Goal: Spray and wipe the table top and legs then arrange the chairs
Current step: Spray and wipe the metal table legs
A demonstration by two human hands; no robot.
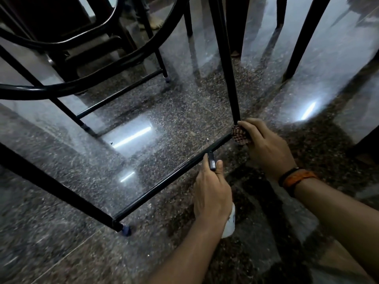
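I look down under a black metal table. Its near right leg point(226, 64) runs down to a low crossbar point(164, 182) just above the floor. My right hand point(266, 146) presses a checked cloth point(240, 134) against the foot of that leg, where the crossbar joins it. My left hand point(212, 191) grips a white spray bottle point(229, 224) with a black nozzle point(211, 159) that points at the crossbar from close by. An orange band sits on my right wrist.
A curved black ring point(86, 85) and more thin table legs point(163, 64) stand to the left, one foot capped in blue point(126, 230). Dark chair legs point(303, 37) stand at the back right. The polished speckled stone floor point(164, 124) reflects lights. Someone's feet show at the far top.
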